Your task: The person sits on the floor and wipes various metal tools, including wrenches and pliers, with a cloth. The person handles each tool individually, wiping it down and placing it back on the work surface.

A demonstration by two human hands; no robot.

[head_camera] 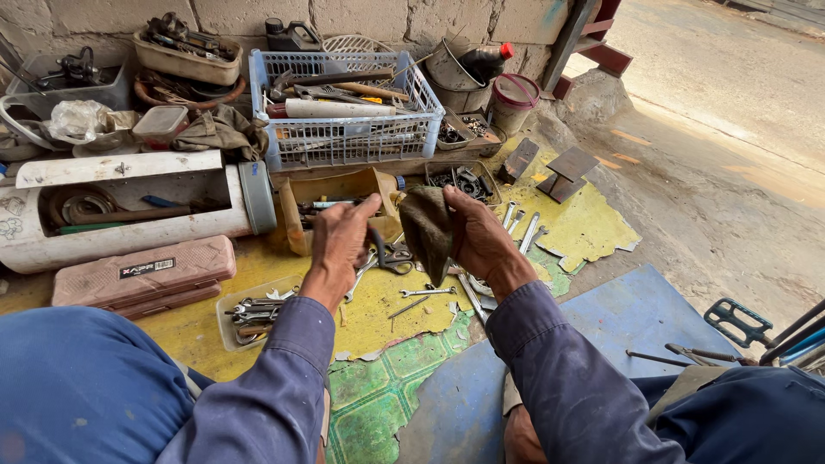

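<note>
Rag, olive, soft & limp, hangs from my right hand, fingers pinching its top edge above yellow mat. Left hand closed on dark-handled pliers; likely light, grip near edge.

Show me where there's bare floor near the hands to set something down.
Freest is the blue mat, between the right sleeve and the pedal. A smaller bare yellow patch lies right of the upright wrenches. Crowded: under the left hand and the right hand holding a rag, pliers and spanners lie scattered.
</note>
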